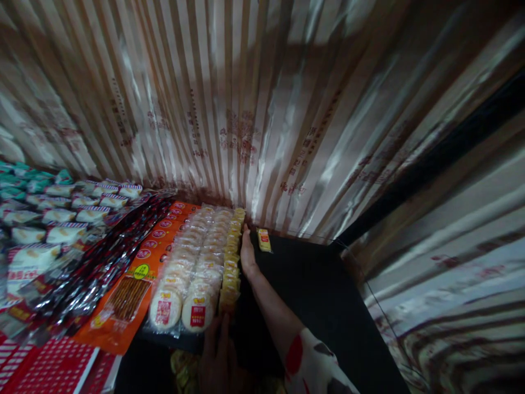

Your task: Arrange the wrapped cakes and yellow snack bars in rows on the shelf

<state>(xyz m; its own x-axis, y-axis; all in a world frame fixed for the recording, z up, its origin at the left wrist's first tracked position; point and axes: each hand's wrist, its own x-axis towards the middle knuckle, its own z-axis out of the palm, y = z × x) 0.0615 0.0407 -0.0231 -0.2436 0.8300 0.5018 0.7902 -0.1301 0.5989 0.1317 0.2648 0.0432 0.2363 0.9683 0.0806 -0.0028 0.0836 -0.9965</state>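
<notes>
A row of small yellow snack packets (231,262) stands packed on the black surface (311,295). Along the row's right side lies my right hand (248,254), its fingers stretched out flat and touching the packets. My left hand (219,345), in shadow, has its fingers extended at the near end of the same row. Just left of the yellow packets are two rows of round white crackers (198,309) in clear wrappers. One loose yellow packet (264,239) with a red and white label lies right of my right hand.
Orange bags of brown sticks (127,298), dark shiny packs (106,257) and white packets (65,232) fill the left. A red plastic basket (49,364) is at lower left. More yellow packets (184,372) lie below. A striped sheet (246,109) hangs behind; a dark pole (430,158) slants right.
</notes>
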